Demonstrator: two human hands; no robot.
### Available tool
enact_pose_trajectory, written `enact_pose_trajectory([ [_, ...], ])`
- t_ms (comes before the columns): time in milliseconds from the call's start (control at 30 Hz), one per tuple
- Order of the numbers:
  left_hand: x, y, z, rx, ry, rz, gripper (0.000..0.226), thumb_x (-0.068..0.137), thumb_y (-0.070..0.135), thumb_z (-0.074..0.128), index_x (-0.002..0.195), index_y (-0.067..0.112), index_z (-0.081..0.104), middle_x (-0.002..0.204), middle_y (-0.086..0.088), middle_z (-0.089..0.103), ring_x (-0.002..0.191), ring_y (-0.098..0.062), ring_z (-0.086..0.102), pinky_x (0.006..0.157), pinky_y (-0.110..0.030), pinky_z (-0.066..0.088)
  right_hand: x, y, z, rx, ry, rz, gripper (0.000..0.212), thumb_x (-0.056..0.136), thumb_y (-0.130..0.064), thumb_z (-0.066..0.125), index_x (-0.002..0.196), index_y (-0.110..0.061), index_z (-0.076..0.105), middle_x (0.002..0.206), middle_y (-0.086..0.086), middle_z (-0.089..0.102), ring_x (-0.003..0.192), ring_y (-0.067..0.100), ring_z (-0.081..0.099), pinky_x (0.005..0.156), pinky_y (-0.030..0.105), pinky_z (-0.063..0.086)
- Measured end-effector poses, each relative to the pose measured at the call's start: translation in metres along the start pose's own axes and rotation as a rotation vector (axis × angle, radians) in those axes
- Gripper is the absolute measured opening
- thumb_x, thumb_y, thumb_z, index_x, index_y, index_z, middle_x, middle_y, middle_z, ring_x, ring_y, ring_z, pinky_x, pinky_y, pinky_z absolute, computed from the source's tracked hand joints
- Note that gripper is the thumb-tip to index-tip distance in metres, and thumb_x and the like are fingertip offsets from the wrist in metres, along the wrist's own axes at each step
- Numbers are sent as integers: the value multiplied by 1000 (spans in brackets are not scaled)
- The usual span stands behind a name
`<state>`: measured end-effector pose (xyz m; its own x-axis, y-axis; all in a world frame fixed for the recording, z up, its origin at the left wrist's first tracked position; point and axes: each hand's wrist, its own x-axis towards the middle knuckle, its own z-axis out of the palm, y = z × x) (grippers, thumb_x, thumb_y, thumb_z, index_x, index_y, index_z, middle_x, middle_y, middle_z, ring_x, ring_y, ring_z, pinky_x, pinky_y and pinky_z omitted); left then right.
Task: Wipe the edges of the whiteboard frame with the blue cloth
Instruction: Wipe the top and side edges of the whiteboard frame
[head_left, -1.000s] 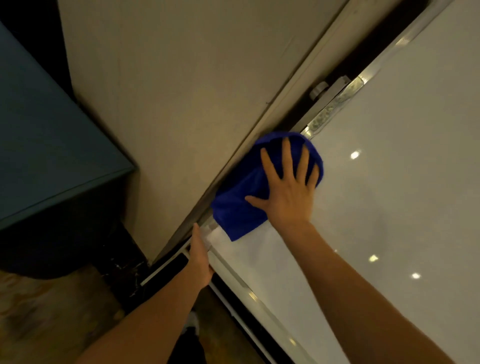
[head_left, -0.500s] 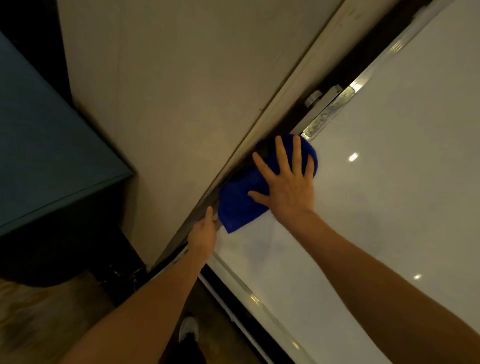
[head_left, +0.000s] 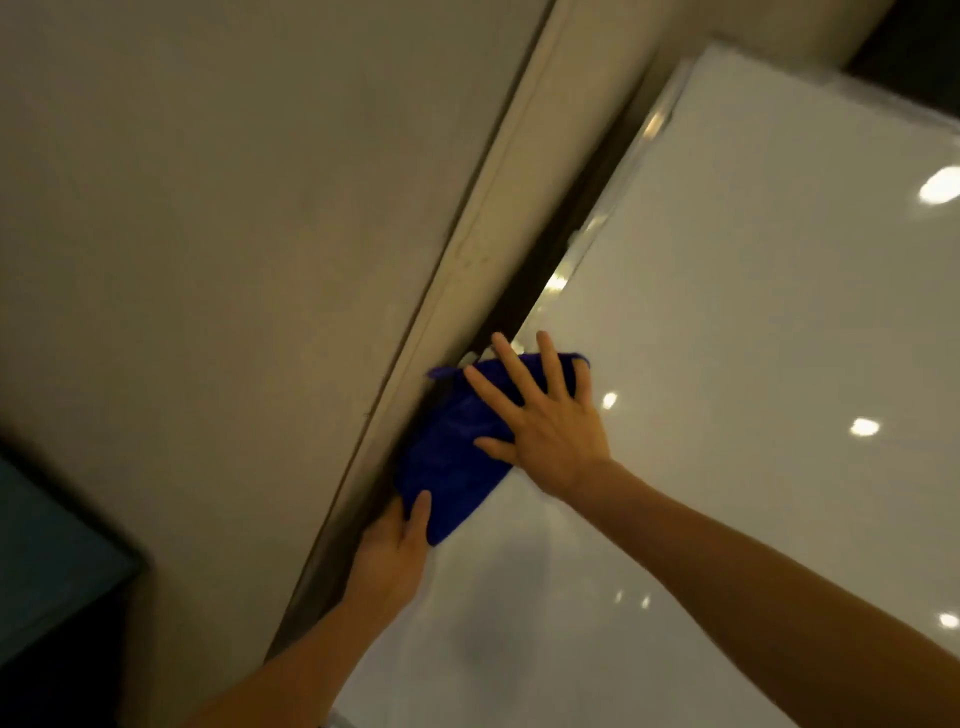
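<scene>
The right hand is lying flat with fingers spread wide, pressing a crumpled deep-blue cloth against the left edge of the glossy white whiteboard, where its thin metal frame is meeting the dark gap beside a beige wall. The left hand is sitting just below, its grip half closed on the board's edge, thumb resting on the cloth's lower corner. A dark teal block is showing at lower left.
</scene>
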<state>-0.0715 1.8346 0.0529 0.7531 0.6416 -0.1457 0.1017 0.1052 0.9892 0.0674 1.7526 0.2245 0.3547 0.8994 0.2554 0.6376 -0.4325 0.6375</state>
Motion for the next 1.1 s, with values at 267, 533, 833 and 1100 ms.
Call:
enact_pose_trajectory([
  [267, 30, 94, 17, 251, -98, 128, 75, 86, 74, 22, 121, 15, 54, 115, -11, 66, 92, -21, 63, 86, -37, 54, 18, 51, -10, -33, 61, 193, 74, 93, -72, 19, 153, -41, -11, 165, 8, -9, 146, 38, -23, 114, 58, -10],
  [533, 38, 187, 8, 898, 146, 676, 36, 95, 53, 37, 95, 22, 55, 82, 6, 58, 68, -11, 56, 58, -30, 52, 61, 88, -33, 50, 189, 36, 56, 101, -58, 20, 154, -45, 5, 165, 10, 1, 148, 43, -9, 117, 63, 3],
  [833, 70, 259, 57, 776, 223, 905, 44, 94, 48, 45, 121, 14, 48, 114, -1, 52, 104, -16, 49, 83, -27, 45, 150, 212, -87, 76, 206, 329, 60, 99, -59, 13, 155, -38, 4, 164, 15, -5, 148, 38, -13, 121, 53, -1],
  [1100, 107, 289, 92, 144, 9, 496, 60, 82, 61, 61, 122, 19, 46, 119, 0, 59, 100, -19, 60, 90, -41, 53, 154, 215, -84, -115, 305, 9, 69, 96, -65, 27, 150, -24, 30, 163, 19, 7, 148, 45, -2, 119, 57, 9],
])
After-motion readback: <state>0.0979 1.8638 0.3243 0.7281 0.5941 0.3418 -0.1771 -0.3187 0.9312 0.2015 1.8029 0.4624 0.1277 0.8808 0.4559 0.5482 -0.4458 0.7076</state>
